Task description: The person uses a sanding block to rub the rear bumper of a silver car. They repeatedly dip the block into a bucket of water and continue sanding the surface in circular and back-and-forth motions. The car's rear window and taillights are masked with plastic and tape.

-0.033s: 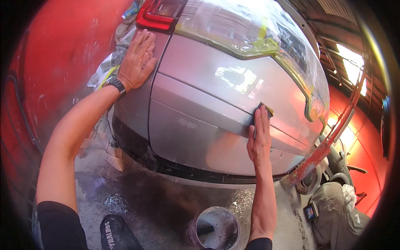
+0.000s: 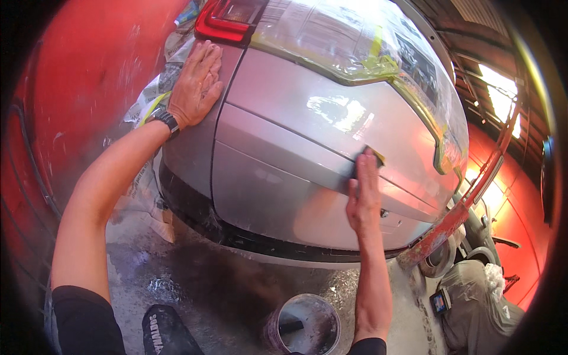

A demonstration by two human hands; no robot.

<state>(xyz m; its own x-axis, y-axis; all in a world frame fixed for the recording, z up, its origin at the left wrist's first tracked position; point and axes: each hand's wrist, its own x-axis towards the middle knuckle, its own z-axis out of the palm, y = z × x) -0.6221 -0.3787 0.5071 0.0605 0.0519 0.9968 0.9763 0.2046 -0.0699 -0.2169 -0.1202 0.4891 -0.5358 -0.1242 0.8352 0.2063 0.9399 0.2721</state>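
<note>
My left hand [image 2: 197,84] lies flat on the silver rear corner of the car, just below the red tail light [image 2: 220,23]. Its fingers are stretched and it holds nothing. Farther right, my right hand [image 2: 364,192] presses a dark sanding pad [image 2: 378,158] with a yellowish edge against the silver tailgate [image 2: 278,130]. The pad sits near the crease across the panel, mostly covered by my fingers. Clear film and yellow-green masking tape [image 2: 331,76] cover the rear window above.
A round bucket [image 2: 333,313] with a dark thing in it stands on the wet grey floor below the bumper. Newspaper masking [image 2: 142,171] hangs by the car's left side. A rusty red post [image 2: 455,220] and a grey-covered heap [image 2: 473,296] are at the right.
My right hand and the sanding pad have shifted slightly left on the tailgate. My left hand keeps its place on the car.
</note>
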